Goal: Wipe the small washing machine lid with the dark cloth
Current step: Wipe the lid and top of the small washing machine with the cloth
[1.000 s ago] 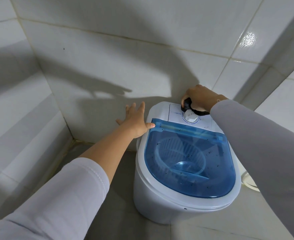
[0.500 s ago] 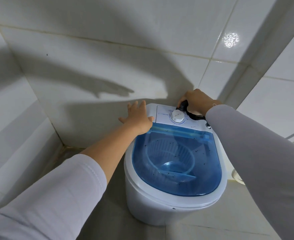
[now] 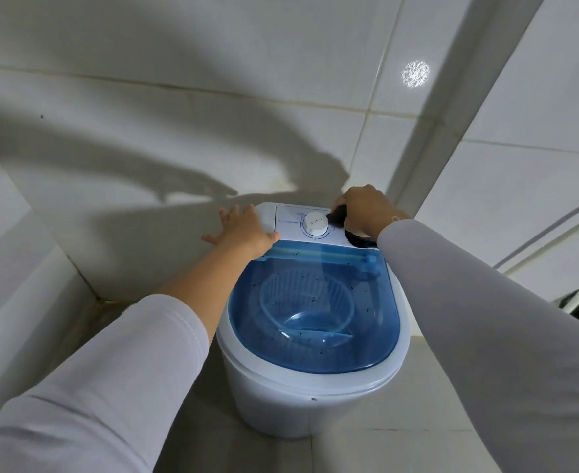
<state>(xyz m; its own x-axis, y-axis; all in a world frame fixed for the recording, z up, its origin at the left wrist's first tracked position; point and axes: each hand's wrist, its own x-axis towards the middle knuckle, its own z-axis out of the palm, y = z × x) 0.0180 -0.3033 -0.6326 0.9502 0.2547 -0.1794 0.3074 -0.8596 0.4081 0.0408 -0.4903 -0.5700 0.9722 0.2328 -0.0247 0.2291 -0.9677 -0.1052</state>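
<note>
A small white washing machine [image 3: 301, 401] stands on the floor in a tiled corner. Its translucent blue lid [image 3: 359, 336] is closed and dotted with dark specks; a plastic basket shows through it. Behind the lid lies a white control panel with a round white dial [image 3: 316, 224]. My right hand [image 3: 366, 208] grips a bunched dark cloth [image 3: 338, 213] pressed on the panel just right of the dial; more of the cloth shows under my wrist. My left hand [image 3: 243, 228] rests flat with fingers spread on the machine's back left corner.
White tiled walls [image 3: 178, 97] close in behind and on the left, meeting in a corner by the machine. A white vertical frame [image 3: 451, 131] rises at the back right, with a dark gap at the right edge. Grey floor tiles [image 3: 281, 452] surround the machine.
My right hand and the dark cloth have shifted from behind the dial to its right side on the panel. My left hand has slid onto the machine's back left corner. The view has moved.
</note>
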